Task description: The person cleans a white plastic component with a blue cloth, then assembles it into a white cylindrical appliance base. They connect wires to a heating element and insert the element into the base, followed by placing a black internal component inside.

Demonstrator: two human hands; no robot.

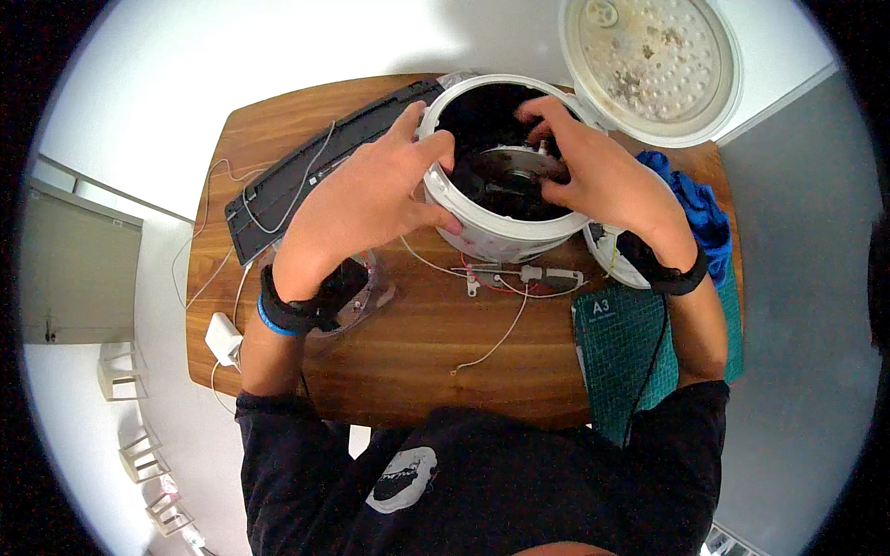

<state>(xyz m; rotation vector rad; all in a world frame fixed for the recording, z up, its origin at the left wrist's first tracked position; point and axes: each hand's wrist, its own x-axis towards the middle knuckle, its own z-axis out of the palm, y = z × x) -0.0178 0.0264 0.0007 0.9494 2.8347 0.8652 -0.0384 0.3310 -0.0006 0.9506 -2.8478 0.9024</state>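
Note:
A white rice cooker body (505, 243) stands at the far side of the table, its dark inside facing up and its lid (640, 69) swung back to the right. My left hand (394, 181) grips the cooker's left rim, thumb on the outer wall and fingers over the edge. Inside the body sits a round metal heating plate (519, 159), slightly tilted. Reaching in from the right, my right hand (593, 167) has its thumb and fingers curled about the plate's right edge; the fingertips are partly blurred. What lies beneath the plate is too dark to make out.
Below the cooker lie a screwdriver (552, 276) and thin wires. A black keyboard (324, 167) with a cable is behind my left arm, a clear container (357, 301) under my left wrist. At right are a round white part (612, 258), blue cloth (695, 208) and green cutting mat (607, 347).

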